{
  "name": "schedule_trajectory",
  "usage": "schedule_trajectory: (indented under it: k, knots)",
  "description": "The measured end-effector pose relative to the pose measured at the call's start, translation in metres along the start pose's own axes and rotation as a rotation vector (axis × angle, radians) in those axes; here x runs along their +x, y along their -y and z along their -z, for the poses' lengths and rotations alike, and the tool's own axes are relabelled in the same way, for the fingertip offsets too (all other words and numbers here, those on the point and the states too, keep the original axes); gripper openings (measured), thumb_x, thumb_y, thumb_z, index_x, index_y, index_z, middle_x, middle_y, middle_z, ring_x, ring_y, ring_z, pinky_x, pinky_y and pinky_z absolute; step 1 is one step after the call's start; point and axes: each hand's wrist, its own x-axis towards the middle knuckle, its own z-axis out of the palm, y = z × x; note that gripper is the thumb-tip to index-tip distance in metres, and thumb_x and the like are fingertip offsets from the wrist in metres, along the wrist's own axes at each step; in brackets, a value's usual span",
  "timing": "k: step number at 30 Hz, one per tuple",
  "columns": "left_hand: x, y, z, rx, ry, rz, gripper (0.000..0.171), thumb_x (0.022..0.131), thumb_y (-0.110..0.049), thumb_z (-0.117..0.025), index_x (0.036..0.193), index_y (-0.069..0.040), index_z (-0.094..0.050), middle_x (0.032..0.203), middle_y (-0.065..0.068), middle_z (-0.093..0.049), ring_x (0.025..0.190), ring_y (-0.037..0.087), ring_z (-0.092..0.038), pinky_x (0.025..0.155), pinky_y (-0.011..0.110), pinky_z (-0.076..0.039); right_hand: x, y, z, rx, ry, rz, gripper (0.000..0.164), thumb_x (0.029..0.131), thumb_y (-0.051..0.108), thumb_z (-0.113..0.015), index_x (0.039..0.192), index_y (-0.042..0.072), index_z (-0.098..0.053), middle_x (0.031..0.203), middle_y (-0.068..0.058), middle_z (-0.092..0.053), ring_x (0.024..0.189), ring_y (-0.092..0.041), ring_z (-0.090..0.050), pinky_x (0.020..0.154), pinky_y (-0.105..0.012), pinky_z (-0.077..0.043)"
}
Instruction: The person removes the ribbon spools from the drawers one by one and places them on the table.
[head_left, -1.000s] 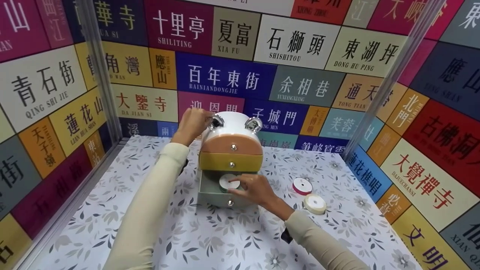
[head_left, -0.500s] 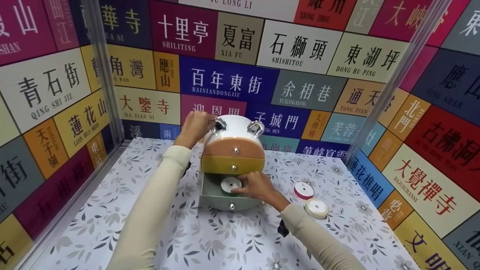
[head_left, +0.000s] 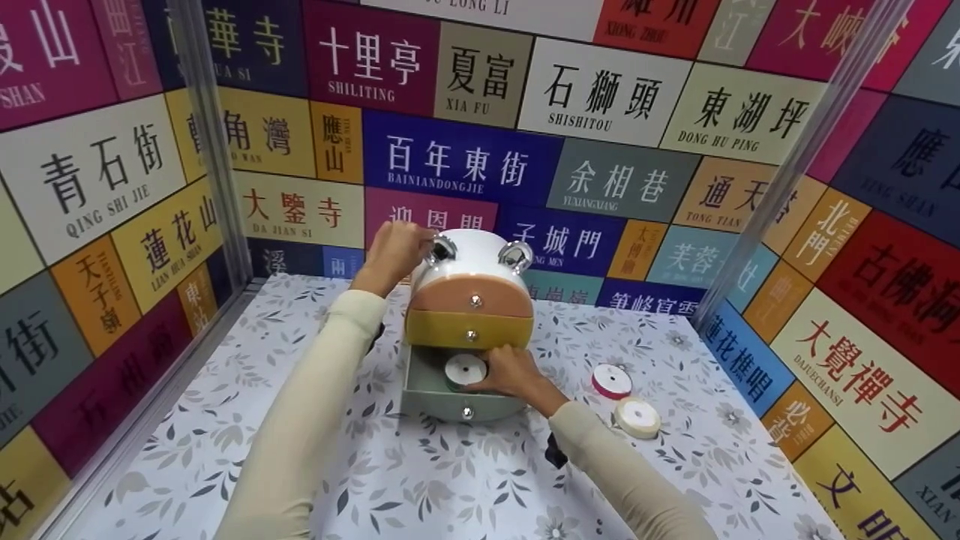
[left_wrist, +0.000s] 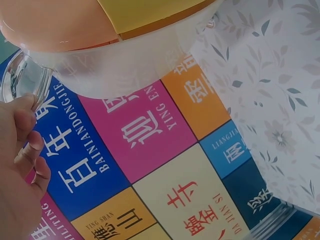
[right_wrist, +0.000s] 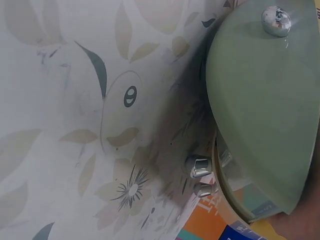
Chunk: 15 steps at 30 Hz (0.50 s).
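A small frog-shaped drawer box [head_left: 469, 330] with a white top and orange and yellow drawers stands on the table; its lowest, green drawer [head_left: 427, 403] is pulled out. My left hand [head_left: 394, 256] pinches the silver ear [left_wrist: 24, 80] at the box's upper left. Inside the green drawer lies a white-faced ribbon spool [head_left: 465, 370] with a dark green edge. My right hand [head_left: 514, 373] reaches over the drawer's right side and holds the spool at its right, thumb in front; its fingertips are partly hidden. Only a bit of that hand shows in the right wrist view, past the drawer front [right_wrist: 260, 110].
Two more ribbon spools lie on the table to the right, a red one [head_left: 612, 381] and a cream one [head_left: 637, 418]. A leaf-patterned cloth [head_left: 360, 480] covers the table. Walls of coloured name panels [head_left: 461, 157] stand behind and at both sides.
The green spool was tilted under my right fingers a second ago and now lies flatter in the drawer. My right hand has shifted down along its right side. My left hand stays at the ear.
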Motion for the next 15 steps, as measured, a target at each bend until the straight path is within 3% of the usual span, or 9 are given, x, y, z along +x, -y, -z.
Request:
schedule_trajectory:
  k: [5,10,15]
  knots:
    - [-0.0004,-0.0009,-0.0012,-0.016,0.003,0.012,0.022,0.096,-0.009,-0.067,0.107,-0.019,-0.083,0.082,0.010,-0.076,0.067,0.025,-0.059,0.064,0.041,-0.051,-0.0003,0.0003,-0.0056,-0.033,-0.016,-0.027,0.064,0.065,0.073,-0.085,0.063,0.018,-0.053,0.053,0.008,-0.043,0.051,-0.014,-0.050,0.047,-0.036,-0.043]
    - [0.0000,-0.0008,-0.0008,-0.025,0.005,0.004,0.022,0.096,-0.009,-0.068,0.109,-0.020,-0.083,0.086,0.010,-0.078,0.068,0.026,-0.063,0.066,0.041,-0.052,0.0008,0.0000,-0.0074,-0.021,-0.048,-0.021,0.062,0.066,0.068,-0.088,0.066,0.017,-0.053,0.054,0.009,-0.041,0.054,-0.014,-0.048,0.048,-0.033,-0.039]
    - [-0.0002,0.0001,0.0001,-0.017,0.027,0.014,0.019,0.098,-0.012,-0.069,0.109,-0.020,-0.083,0.089,0.008,-0.078,0.068,0.023,-0.063,0.064,0.037,-0.051,0.0016,0.0020,-0.0065,0.021,-0.026,-0.050,0.061,0.066,0.068,-0.088,0.069,0.014,-0.058,0.056,0.009,-0.041,0.056,-0.013,-0.049,0.051,-0.032,-0.038]
